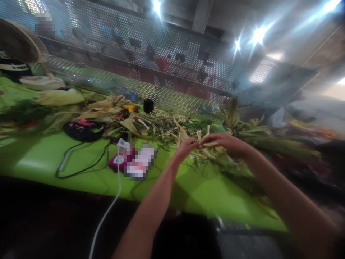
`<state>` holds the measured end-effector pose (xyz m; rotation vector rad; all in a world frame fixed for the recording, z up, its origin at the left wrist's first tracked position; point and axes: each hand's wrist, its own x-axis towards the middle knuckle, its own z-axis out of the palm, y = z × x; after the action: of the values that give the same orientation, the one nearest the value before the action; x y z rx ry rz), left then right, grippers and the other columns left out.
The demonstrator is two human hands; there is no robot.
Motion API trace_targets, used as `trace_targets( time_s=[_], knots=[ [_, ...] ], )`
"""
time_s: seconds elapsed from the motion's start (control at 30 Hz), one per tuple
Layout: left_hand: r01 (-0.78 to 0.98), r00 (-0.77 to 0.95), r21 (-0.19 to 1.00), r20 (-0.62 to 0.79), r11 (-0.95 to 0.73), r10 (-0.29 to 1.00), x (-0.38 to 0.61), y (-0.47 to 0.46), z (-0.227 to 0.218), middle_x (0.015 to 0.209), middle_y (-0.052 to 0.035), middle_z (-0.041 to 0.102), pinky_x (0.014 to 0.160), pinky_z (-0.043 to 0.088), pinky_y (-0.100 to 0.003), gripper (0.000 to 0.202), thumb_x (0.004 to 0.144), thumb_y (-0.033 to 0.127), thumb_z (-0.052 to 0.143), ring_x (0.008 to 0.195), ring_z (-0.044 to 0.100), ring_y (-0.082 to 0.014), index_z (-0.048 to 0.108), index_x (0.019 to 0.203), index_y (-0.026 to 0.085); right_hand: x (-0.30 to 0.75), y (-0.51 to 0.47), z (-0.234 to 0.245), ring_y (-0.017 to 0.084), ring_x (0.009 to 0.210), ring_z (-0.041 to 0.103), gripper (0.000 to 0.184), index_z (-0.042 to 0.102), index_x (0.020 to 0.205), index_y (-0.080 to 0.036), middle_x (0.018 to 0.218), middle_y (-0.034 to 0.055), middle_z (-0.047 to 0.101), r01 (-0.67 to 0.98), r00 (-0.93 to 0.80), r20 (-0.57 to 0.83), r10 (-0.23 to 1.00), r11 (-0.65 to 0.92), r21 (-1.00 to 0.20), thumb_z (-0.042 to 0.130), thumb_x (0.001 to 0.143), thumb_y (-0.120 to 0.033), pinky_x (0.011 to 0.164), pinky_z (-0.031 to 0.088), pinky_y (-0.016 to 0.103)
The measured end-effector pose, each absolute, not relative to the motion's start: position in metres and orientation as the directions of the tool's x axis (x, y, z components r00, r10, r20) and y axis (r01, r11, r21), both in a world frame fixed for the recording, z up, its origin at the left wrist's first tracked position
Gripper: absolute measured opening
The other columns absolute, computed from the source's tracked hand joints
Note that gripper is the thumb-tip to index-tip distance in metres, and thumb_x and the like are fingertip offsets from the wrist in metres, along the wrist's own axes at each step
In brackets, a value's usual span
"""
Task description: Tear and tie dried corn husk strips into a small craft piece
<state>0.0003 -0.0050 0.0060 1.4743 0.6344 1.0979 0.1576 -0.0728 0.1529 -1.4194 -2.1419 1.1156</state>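
My left hand [185, 146] and my right hand [229, 143] meet over a pile of dried corn husks [205, 153] on a bright green table [48, 158]. The fingers of both hands are pinched together on a pale husk strip [208, 144] between them. The picture is smeared by motion, so finer detail of the grip is unclear. More husks and green stalks [269, 142] lie to the right of my hands.
A long heap of husks and leaves [140, 124] runs along the table's back. A magenta device [121, 158] with a white cable [107, 212], a black cord [78, 165], a small black cylinder [148, 105] and a fan [21, 43] stand left. A perforated metal screen [161, 61] backs the table.
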Motion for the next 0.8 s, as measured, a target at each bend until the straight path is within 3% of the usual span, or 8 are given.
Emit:
trace_targets(
  time_s=[0.1,0.27,0.4,0.5,0.6,0.8],
  knots=[
    [-0.18,0.452,0.96,0.274,-0.214,0.849,0.0,-0.009,0.008,0.061,0.0031,0.05,0.058,0.028,-0.023,0.032,0.076,0.044,0.065,0.059,0.038,-0.0081,0.066,0.075,0.012,0.156,-0.074,0.148,0.022,0.091,0.069,0.032,0.075,0.099,-0.02,0.096,0.006,0.074,0.62,-0.416,-0.063,0.907,0.232,-0.75,0.075,0.073,-0.039,0.086,0.051,0.036],
    [-0.218,0.518,0.96,0.269,-0.179,0.812,0.004,-0.007,0.005,0.073,-0.0009,0.063,0.064,0.036,-0.023,0.032,0.076,0.037,0.064,0.064,0.048,-0.0094,0.071,0.093,0.01,0.149,-0.054,0.12,0.02,0.076,0.063,0.03,0.073,0.077,-0.017,0.076,0.0032,0.069,0.593,-0.274,0.214,0.938,0.34,-0.73,0.077,0.07,-0.046,0.074,0.049,0.032],
    [-0.249,0.541,0.96,0.246,-0.126,0.804,0.005,-0.004,0.006,0.074,-0.0009,0.063,0.068,0.04,-0.023,0.03,0.072,0.031,0.068,0.067,0.051,-0.0106,0.07,0.094,0.01,0.152,-0.038,0.092,0.019,0.076,0.06,0.031,0.071,0.079,-0.019,0.077,0.0024,0.067,0.634,-0.143,0.339,0.93,0.349,-0.69,0.073,0.072,-0.049,0.072,0.046,0.031],
    [-0.221,0.529,0.971,0.198,-0.091,0.825,0.006,-0.007,0.01,0.072,-0.0006,0.063,0.068,0.04,-0.024,0.026,0.073,0.025,0.064,0.067,0.051,-0.0109,0.07,0.094,0.011,0.157,-0.034,0.081,0.02,0.078,0.059,0.029,0.071,0.079,-0.021,0.082,0.0038,0.067,0.701,-0.134,0.434,0.891,0.395,-0.594,0.07,0.077,-0.049,0.073,0.045,0.031],
    [-0.244,0.517,0.969,0.165,-0.04,0.84,0.004,-0.012,0.015,0.07,-0.001,0.063,0.068,0.041,-0.023,0.022,0.075,0.022,0.059,0.066,0.051,-0.0106,0.069,0.091,0.011,0.158,-0.032,0.077,0.019,0.078,0.057,0.026,0.072,0.08,-0.022,0.082,0.0042,0.064,0.732,-0.174,0.479,0.86,0.439,-0.521,0.07,0.079,-0.048,0.072,0.044,0.031],
    [-0.325,0.483,0.946,0.167,-0.001,0.859,0.002,-0.018,0.021,0.066,0.0004,0.058,0.06,0.035,-0.022,0.028,0.074,0.035,0.067,0.06,0.045,-0.0084,0.067,0.089,0.011,0.154,-0.028,0.072,0.019,0.08,0.058,0.024,0.074,0.08,-0.021,0.083,0.0039,0.061,0.703,-0.118,0.513,0.85,0.436,-0.561,0.071,0.078,-0.045,0.074,0.046,0.032]
  ],
)
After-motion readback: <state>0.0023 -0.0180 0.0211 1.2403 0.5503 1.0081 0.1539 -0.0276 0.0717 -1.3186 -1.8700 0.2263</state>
